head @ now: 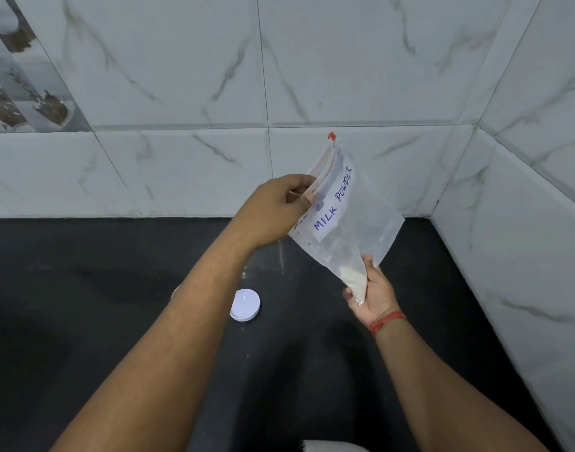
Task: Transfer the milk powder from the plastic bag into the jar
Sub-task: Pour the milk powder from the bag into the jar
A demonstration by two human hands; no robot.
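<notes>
Hands hold the plastic bag (351, 223) above the dark counter (84, 288): left hand (276, 210) pinches its zip edge, right hand (374, 295) clamps the powder-filled corner; white lid (245, 305) lies left.

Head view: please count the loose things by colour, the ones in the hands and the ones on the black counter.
Clear: 1, the plastic bag of powder, held by left hand and right hand.
White: 1, the lid on the counter.
Total: 2. No jar clearly shows.
</notes>
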